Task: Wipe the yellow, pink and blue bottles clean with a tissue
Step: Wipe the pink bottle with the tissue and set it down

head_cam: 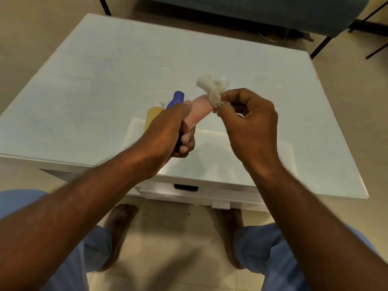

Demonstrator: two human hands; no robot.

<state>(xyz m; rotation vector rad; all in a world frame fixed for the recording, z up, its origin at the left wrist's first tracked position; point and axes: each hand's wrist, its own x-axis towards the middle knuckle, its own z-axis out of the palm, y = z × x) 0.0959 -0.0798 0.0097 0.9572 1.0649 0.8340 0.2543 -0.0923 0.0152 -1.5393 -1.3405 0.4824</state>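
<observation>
Nearest the camera, the left hand (168, 131) was wrapped tight round the lower end of the pink bottle (198, 111), holding it above the table (105, 80). The bottle's long axis ran up and right, straight toward the right hand (249, 120), whose fingers were pinched shut on a crumpled white tissue (213, 90) pressed against the bottle's far end. Smooth matte plastic, soft wadded paper. Just behind stood the yellow bottle (152, 116) and blue bottle (176, 100), upright on the glossy top.

A white glossy table (105, 80) carries two bottles side by side near its middle — the yellow bottle (152, 117), the blue bottle (177, 99) at its 2 o'clock.
</observation>
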